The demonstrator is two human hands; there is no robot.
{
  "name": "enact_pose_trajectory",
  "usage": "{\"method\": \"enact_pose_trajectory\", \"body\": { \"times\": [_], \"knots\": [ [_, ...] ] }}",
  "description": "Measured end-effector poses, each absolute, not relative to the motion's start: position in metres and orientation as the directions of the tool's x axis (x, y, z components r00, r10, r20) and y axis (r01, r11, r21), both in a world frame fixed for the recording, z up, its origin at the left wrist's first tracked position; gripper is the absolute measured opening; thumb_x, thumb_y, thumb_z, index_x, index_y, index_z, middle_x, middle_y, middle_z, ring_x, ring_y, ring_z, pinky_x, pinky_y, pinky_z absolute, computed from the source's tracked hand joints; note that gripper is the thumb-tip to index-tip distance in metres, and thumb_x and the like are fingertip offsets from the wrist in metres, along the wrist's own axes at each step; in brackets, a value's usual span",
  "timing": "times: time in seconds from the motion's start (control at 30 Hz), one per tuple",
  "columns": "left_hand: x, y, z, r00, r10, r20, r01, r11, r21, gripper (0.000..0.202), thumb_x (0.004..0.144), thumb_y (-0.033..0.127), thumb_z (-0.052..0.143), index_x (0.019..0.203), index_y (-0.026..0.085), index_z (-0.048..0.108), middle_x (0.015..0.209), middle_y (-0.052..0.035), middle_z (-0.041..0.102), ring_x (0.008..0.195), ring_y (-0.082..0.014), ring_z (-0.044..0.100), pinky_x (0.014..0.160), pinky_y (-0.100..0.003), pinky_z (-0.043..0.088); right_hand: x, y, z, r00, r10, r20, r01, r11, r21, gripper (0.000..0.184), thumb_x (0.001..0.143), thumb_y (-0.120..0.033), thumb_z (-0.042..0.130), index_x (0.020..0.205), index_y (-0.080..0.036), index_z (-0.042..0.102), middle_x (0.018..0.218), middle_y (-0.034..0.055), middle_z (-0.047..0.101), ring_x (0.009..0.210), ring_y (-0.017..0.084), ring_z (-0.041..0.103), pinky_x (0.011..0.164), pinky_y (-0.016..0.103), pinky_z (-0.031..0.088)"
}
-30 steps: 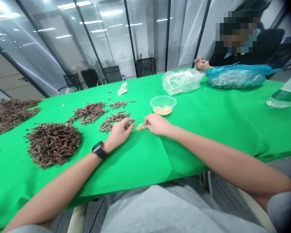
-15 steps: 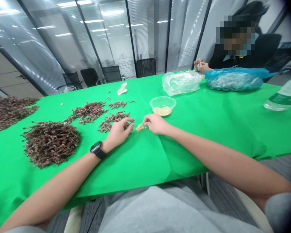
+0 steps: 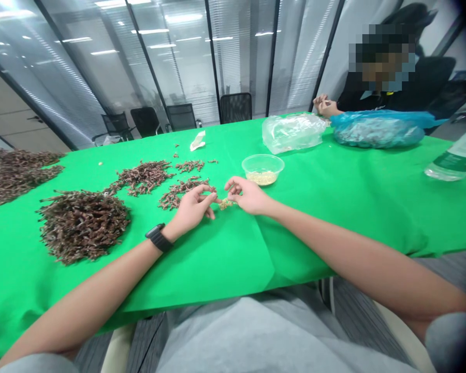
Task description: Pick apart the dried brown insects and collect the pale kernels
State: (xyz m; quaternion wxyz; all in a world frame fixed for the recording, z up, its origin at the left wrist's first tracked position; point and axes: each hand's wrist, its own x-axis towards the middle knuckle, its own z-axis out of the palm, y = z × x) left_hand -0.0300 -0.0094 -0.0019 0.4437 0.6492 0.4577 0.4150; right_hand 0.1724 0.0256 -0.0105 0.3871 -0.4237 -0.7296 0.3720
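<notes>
A small yellow seed cluster [image 3: 226,204] sits between my two hands, just above the green tablecloth [image 3: 314,228]. My left hand [image 3: 192,210], with a black smartwatch [image 3: 158,238] on its wrist, reaches toward the cluster from the left. My right hand [image 3: 248,196] comes in from the right, its fingertips right by the cluster. Whether either hand grips it is hidden at this size. Just behind my left hand lies a scattered patch of dried brown sprigs [image 3: 182,191]. A larger heap of them [image 3: 81,226] is further left.
A clear plastic bowl [image 3: 263,170] of pale seeds stands beyond my right hand. Further back are a clear plastic bag [image 3: 293,133] and a full blue bag [image 3: 378,129]. A seated person's hands [image 3: 323,106] rest behind them. A water bottle [image 3: 454,155] lies at the right.
My right hand's fingers have spread and moved slightly left, and my left hand's fingers have opened a little. The seed cluster stays between them. The view has shifted slightly.
</notes>
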Motion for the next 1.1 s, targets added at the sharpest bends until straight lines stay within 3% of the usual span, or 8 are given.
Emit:
{"method": "enact_pose_trajectory", "body": {
  "times": [0.3,0.5,0.63,0.77,0.87,0.97,1.1],
  "knots": [
    [-0.022,-0.014,-0.001,0.236,0.958,0.163,0.153,-0.202,0.967,0.041,0.088,0.048,0.070,0.108,0.017,0.052,0.094,-0.0092,0.078,0.053,-0.0124,0.070,0.052,-0.022,0.054,0.167,0.020,-0.011,-0.371,0.898,0.238,0.274,0.351,-0.896,0.022,0.080,-0.009,0.065,0.099,-0.018,0.058,0.075,-0.0023,0.064,0.069,0.012,0.061,0.068,0.025,0.051],
    [-0.020,-0.017,0.000,0.255,0.949,0.184,0.187,-0.235,0.954,0.041,0.088,0.049,0.070,0.109,0.017,0.054,0.070,-0.0015,0.072,0.051,-0.0141,0.069,0.051,-0.021,0.051,0.166,0.022,-0.014,-0.326,0.920,0.218,0.314,0.322,-0.893,0.018,0.081,-0.009,0.067,0.096,-0.016,0.061,0.073,-0.0011,0.067,0.066,0.011,0.062,0.065,0.023,0.049],
    [-0.020,-0.019,0.003,0.239,0.950,0.201,0.179,-0.246,0.953,0.042,0.087,0.050,0.070,0.108,0.017,0.055,0.073,-0.0021,0.073,0.048,-0.0125,0.066,0.049,-0.021,0.048,0.167,0.022,-0.012,-0.315,0.938,0.142,0.372,0.260,-0.891,0.006,0.084,-0.019,0.071,0.086,-0.014,0.068,0.074,0.0038,0.073,0.062,0.012,0.062,0.060,0.023,0.047],
    [-0.022,-0.018,0.004,0.239,0.947,0.213,0.164,-0.256,0.953,0.043,0.087,0.051,0.070,0.109,0.017,0.054,0.078,-0.0028,0.073,0.049,-0.0122,0.066,0.049,-0.021,0.048,0.168,0.020,-0.011,-0.385,0.918,0.095,0.391,0.256,-0.884,0.035,0.087,-0.045,0.072,0.071,-0.014,0.070,0.068,0.0068,0.074,0.054,0.012,0.057,0.052,0.023,0.042],
    [-0.023,-0.017,0.004,0.246,0.945,0.216,0.177,-0.262,0.949,0.043,0.087,0.051,0.070,0.109,0.017,0.054,0.075,-0.0015,0.071,0.049,-0.0123,0.066,0.049,-0.021,0.048,0.167,0.018,-0.011,-0.409,0.908,0.090,0.369,0.255,-0.894,0.049,0.083,-0.062,0.071,0.069,-0.015,0.069,0.066,0.0073,0.073,0.053,0.012,0.057,0.051,0.023,0.042],
    [-0.024,-0.017,0.004,0.249,0.944,0.215,0.187,-0.265,0.946,0.042,0.088,0.050,0.070,0.109,0.017,0.055,0.073,-0.0006,0.070,0.049,-0.0116,0.065,0.048,-0.021,0.047,0.166,0.015,-0.010,-0.447,0.891,0.079,0.332,0.248,-0.910,0.054,0.084,-0.067,0.068,0.069,-0.015,0.067,0.071,0.0075,0.074,0.055,0.011,0.057,0.053,0.023,0.042],
    [-0.025,-0.016,0.005,0.249,0.943,0.222,0.188,-0.272,0.944,0.042,0.088,0.050,0.069,0.109,0.016,0.055,0.071,0.0005,0.068,0.048,-0.0113,0.064,0.048,-0.021,0.047,0.166,0.012,-0.008,-0.455,0.888,0.065,0.323,0.233,-0.917,0.050,0.086,-0.063,0.068,0.073,-0.015,0.066,0.074,0.0068,0.074,0.056,0.010,0.056,0.054,0.022,0.041]
  ]
}}
